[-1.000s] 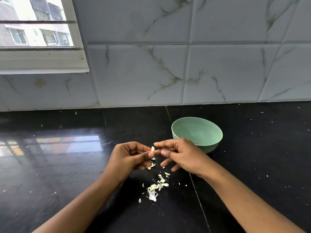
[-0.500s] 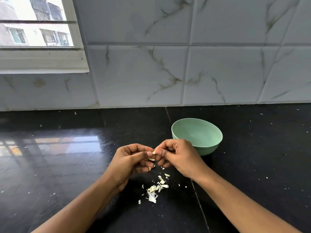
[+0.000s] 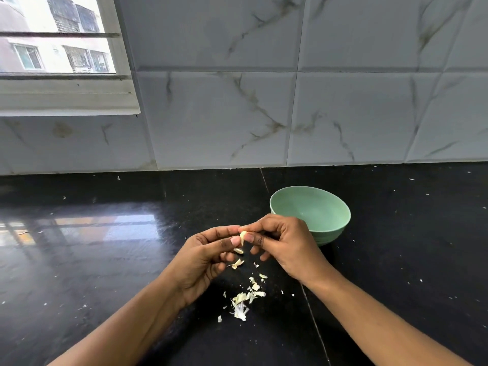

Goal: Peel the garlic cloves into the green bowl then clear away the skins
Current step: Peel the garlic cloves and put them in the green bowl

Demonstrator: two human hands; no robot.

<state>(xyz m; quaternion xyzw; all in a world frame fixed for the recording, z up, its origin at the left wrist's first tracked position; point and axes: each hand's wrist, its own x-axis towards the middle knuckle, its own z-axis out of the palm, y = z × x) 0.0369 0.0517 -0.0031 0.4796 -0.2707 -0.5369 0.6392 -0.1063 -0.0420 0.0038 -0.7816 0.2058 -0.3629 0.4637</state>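
Single head view: faces forward-down across black counter toward tiled wall; near; edges seemingly lens-bowed.

clock centred on the garlic clove pinched between both hands. the green bowl stands at 2 o'clock on the black counter. the right hand overlaps its near rim in view, and whether they touch cannot be told. the bowl's mouth is open from above, but its wall blocks a low path. at 6 o'clock, loose garlic skins lie flat between the forearms. the left hand and its forearm fill 7 to 8 o'clock, and the right forearm fills 4 to 5. from 9 to 11 o'clock glossy counter stretches wide with only specks, and more lies at 3 o'clock beyond the bowl. the tiled wall closes off 12 o'clock, and a window sill juts out high at 10.
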